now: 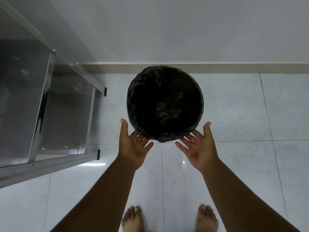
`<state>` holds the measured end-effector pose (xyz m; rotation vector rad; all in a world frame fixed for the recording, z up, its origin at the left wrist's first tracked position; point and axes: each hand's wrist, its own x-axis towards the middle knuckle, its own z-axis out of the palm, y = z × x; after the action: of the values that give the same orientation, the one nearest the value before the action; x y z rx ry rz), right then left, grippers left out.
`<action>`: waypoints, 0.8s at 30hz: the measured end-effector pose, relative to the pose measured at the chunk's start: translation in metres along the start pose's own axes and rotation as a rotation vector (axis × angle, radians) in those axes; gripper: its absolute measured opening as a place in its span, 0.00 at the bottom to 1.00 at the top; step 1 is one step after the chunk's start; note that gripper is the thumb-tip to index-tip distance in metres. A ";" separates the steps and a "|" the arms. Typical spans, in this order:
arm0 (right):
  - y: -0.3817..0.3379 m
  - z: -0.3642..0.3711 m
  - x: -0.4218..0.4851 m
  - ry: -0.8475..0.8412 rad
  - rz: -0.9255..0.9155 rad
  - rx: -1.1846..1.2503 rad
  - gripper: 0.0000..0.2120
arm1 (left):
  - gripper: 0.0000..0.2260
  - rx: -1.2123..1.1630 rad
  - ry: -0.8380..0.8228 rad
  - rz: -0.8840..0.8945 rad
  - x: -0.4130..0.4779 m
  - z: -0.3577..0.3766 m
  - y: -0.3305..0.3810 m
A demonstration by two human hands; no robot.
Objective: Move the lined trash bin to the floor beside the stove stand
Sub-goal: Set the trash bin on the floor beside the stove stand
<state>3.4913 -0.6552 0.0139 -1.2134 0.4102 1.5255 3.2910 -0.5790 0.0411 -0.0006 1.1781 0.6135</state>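
Observation:
The round trash bin, lined with a black plastic bag, stands on the pale tiled floor near the wall, just right of the stove stand. My left hand is palm up with fingers spread at the bin's near left rim. My right hand mirrors it at the near right rim. Some fingertips of both hands lie under the rim's edge, and neither hand is closed around it. The bin's inside looks dark, and only crumpled liner shows.
The stove stand is a metal frame with shiny panels and black-capped feet. A beige skirting runs along the white wall behind the bin. My bare feet stand on the tiles at the bottom of the view.

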 end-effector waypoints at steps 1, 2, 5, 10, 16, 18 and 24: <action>-0.006 0.007 0.006 -0.006 -0.002 -0.011 0.39 | 0.38 0.010 -0.009 0.008 0.006 0.005 0.007; -0.011 0.014 0.011 -0.015 -0.007 -0.024 0.39 | 0.38 0.017 -0.018 0.017 0.011 0.009 0.014; -0.026 0.031 0.024 -0.043 -0.029 -0.062 0.38 | 0.39 0.048 -0.047 0.047 0.026 0.022 0.030; -0.046 0.049 0.041 -0.086 -0.050 -0.120 0.38 | 0.39 0.083 -0.091 0.067 0.046 0.035 0.048; -0.057 0.060 0.046 -0.090 -0.051 -0.157 0.38 | 0.38 0.108 -0.102 0.086 0.054 0.040 0.057; -0.057 0.061 0.044 -0.089 -0.047 -0.168 0.38 | 0.38 0.125 -0.099 0.097 0.053 0.041 0.057; -0.061 0.054 0.022 -0.025 -0.024 -0.149 0.42 | 0.40 0.147 -0.043 0.078 0.032 0.039 0.058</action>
<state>3.5218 -0.5809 0.0379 -1.3079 0.2682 1.5714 3.3058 -0.5044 0.0474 0.1831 1.1832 0.5909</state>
